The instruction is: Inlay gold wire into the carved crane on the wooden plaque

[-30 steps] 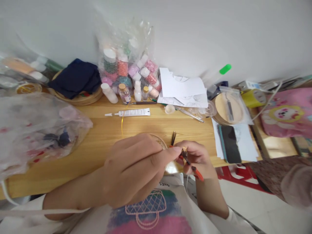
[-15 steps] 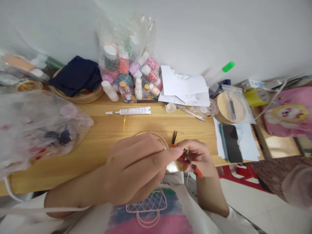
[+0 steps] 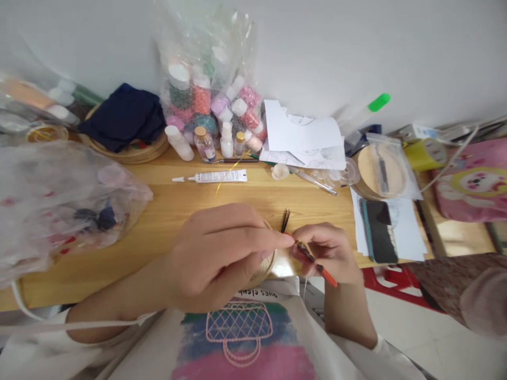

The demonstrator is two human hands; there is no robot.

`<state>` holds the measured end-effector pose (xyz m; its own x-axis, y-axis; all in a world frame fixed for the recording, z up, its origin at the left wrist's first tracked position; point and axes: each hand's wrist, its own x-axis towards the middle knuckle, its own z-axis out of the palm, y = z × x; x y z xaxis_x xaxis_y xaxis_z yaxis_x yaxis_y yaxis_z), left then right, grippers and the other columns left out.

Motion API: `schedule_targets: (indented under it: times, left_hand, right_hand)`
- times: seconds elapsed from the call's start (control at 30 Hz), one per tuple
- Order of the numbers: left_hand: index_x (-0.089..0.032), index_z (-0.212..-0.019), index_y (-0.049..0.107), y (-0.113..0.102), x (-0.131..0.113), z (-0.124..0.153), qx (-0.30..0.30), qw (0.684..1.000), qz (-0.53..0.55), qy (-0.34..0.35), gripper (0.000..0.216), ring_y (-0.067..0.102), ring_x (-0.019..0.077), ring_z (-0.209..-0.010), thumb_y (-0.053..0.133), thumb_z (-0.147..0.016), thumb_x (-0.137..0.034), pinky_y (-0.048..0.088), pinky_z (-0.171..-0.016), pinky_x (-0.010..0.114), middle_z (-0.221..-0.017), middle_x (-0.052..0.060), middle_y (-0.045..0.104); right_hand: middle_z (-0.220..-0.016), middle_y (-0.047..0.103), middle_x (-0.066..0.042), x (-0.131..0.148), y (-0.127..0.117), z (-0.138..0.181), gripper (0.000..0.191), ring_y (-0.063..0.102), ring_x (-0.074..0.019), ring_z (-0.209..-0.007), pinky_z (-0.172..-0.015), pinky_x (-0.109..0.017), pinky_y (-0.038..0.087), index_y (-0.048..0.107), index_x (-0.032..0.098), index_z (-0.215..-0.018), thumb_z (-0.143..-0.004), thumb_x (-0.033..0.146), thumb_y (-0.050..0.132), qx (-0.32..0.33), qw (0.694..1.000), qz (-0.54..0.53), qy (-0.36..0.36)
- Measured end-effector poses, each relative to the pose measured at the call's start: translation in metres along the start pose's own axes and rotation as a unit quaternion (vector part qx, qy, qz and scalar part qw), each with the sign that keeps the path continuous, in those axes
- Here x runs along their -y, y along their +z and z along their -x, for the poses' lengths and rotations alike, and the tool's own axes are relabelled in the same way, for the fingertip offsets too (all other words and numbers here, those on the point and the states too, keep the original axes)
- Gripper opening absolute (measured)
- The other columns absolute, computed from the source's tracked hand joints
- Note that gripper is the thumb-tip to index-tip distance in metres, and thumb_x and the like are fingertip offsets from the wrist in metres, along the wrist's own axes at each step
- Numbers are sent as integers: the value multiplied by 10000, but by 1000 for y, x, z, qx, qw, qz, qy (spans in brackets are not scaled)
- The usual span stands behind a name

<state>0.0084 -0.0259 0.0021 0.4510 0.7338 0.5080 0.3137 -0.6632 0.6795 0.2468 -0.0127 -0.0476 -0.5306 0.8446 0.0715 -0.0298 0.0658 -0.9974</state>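
Note:
My left hand (image 3: 229, 253) reaches across the middle of the view, back upward, with thumb and index finger pinched. A strand of thin gold wire (image 3: 233, 168) rises from behind it, and its fingertips meet a small orange-and-black tool, apparently pliers (image 3: 325, 275). Around these pliers my right hand (image 3: 330, 253) is closed, its fingers curled and thumb below. A bit of gold wire shows by the dark metal part; the exact grip there is hidden. Partly covered by my left hand, a round wooden piece (image 3: 269, 264) rests at the table edge. Dark tweezers (image 3: 285, 220) lie just beyond.
A white tube (image 3: 222, 176) and several small bottles (image 3: 204, 143) stand or lie behind my hands. A bag of bead jars (image 3: 206, 95) leans on the wall. Plastic bags (image 3: 71, 211) fill the left. A phone (image 3: 379, 231) lies on papers at right.
Both hands and the pliers have shifted slightly right, with the pliers turned a little. The gold strand now slants up and right across the white tube. The camera view has moved slightly.

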Motion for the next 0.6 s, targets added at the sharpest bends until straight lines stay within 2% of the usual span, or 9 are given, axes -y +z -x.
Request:
schedule_targets:
  times: [0.13, 0.27, 0.4, 0.6]
  left_hand:
    - [-209, -1063, 652, 4, 10, -2, 6, 999, 12, -34, 184, 598, 89, -664, 528, -952, -132, 504, -596, 185, -764, -22, 639]
    - [-211, -1077, 669, 5, 16, -6, 56, 995, 33, -74, 151, 572, 81, -634, 604, -950, -259, 470, -582, 186, -772, -32, 635]
    - [-227, -1020, 699, 8, 21, -9, 63, 995, 38, -70, 163, 588, 85, -623, 565, -979, -312, 468, -599, 203, -814, -17, 682]
    - [-208, -982, 707, 11, 23, -14, 47, 998, 17, -43, 155, 653, 99, -687, 570, -979, -280, 485, -606, 201, -805, -6, 717]
  right_hand:
    - [-504, 573, 23, 2, -2, -3, 322, 447, -76, -427, -418, -190, 392, 698, 158, -662, -715, 453, 815, 3, 999, 31, 12]
    - [-505, 589, 20, 1, -2, -9, 322, 474, -73, -450, -432, -167, 403, 708, 146, -674, -721, 446, 815, 23, 997, 76, -3]
    - [-508, 590, 27, -2, -4, -11, 304, 472, -63, -445, -428, -155, 392, 710, 143, -691, -731, 425, 816, 34, 997, 72, -8]
    - [-480, 533, 40, -6, -7, -11, 332, 442, -63, -426, -412, -175, 362, 704, 144, -669, -721, 452, 817, 40, 997, 67, 3]
